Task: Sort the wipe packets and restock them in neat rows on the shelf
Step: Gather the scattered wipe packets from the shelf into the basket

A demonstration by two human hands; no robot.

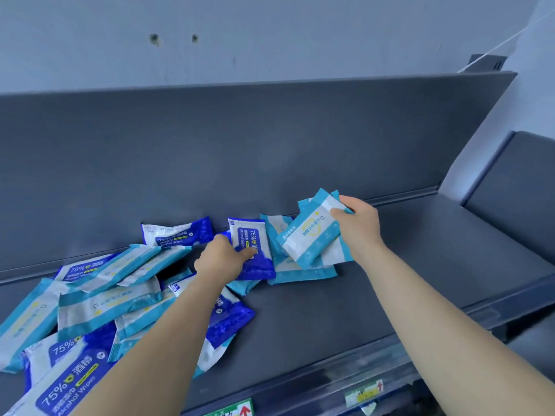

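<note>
Wipe packets lie jumbled on a dark grey shelf (420,265). Some are dark blue, marked "75% Alcohol Wipes"; others are light blue and white. My right hand (359,226) grips a light blue packet (312,232), with at least one more behind it, just above a few light blue packets (300,270) lying flat. My left hand (220,259) pinches the lower edge of a dark blue packet (250,244) at mid-shelf. A mixed heap (99,295) covers the shelf's left part, and another dark blue packet (177,234) leans on the back panel.
The shelf's back panel (270,145) rises behind the packets. A second grey shelf section (510,190) adjoins at the right. Price labels (363,393) sit along the front rail. The bare shelf floor stretches to the right of my right hand.
</note>
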